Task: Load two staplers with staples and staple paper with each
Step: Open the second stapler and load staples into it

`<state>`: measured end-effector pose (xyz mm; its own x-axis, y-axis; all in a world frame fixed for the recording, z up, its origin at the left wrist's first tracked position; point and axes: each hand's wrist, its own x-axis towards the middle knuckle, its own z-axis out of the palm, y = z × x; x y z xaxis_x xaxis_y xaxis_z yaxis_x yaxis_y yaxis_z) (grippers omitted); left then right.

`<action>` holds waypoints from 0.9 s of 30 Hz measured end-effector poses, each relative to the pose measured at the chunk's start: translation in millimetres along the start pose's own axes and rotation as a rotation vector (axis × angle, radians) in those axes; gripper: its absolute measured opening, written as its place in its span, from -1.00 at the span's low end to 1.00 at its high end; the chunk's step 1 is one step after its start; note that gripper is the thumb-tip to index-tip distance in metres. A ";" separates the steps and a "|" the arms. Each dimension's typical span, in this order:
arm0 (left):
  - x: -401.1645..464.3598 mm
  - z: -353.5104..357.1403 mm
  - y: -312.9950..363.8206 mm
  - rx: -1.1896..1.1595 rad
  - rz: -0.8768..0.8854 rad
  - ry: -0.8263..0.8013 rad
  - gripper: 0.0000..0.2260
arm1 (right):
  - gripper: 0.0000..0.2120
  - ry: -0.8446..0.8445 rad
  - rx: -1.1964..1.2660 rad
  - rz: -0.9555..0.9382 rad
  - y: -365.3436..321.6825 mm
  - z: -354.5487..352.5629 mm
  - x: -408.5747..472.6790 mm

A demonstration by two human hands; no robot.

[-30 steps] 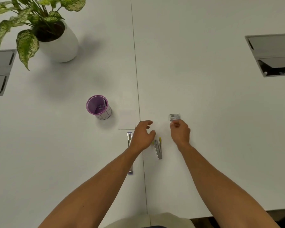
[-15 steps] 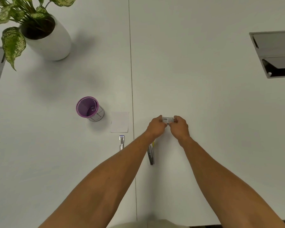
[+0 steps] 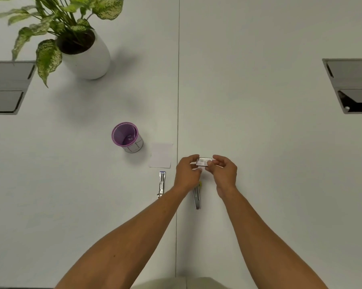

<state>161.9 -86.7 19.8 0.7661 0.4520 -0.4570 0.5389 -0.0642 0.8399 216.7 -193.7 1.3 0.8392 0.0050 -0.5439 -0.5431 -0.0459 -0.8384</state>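
A small box of staples (image 3: 204, 161) is held just above the white table between my left hand (image 3: 187, 174) and my right hand (image 3: 225, 174), each pinching one end. A silver stapler with a blue tip (image 3: 161, 183) lies flat left of my left wrist. Below my hands lies a second silver stapler with a yellow tip (image 3: 197, 197), its front end partly hidden by my left hand. A small white sheet of paper (image 3: 161, 155) rests left of the table seam, above the first stapler.
A purple cup (image 3: 127, 137) stands left of the paper. A potted plant in a white pot (image 3: 86, 57) stands at the far left. Grey cable hatches (image 3: 351, 85) sit in the table at both side edges. A seam (image 3: 178, 80) runs down the table's middle.
My left hand came over from the staplers to the staple box; both hands now hold it, lifted slightly off the table. The head camera shifted a little.
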 end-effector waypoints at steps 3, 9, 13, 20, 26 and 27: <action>-9.7 -23.1 -7.3 0.088 0.072 0.005 -0.61 | -0.84 -0.064 0.037 0.000 0.9 4.9 -16.0; -30.5 -59.5 -16.7 0.142 0.144 0.043 -0.67 | -0.89 -0.165 0.064 0.005 0.9 17.1 -47.4; -42.7 -73.3 -20.6 0.123 0.151 0.055 -0.66 | -0.86 -0.212 0.057 0.043 0.4 22.9 -66.0; -62.7 -87.8 -35.5 0.149 0.209 0.063 -0.67 | -0.92 -0.245 0.055 0.070 9.3 29.8 -92.8; -72.7 -96.8 -46.0 0.129 0.206 0.057 -0.66 | -0.99 -0.220 0.033 0.103 17.3 32.5 -103.4; -74.0 -97.7 -46.1 0.141 0.219 0.055 -0.66 | -0.98 -0.217 0.041 0.120 18.2 33.5 -104.7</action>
<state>46.2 -30.3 43.5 0.8515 0.4613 -0.2494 0.4092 -0.2869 0.8662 117.9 -161.7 41.8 0.7448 0.2165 -0.6312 -0.6432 -0.0191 -0.7655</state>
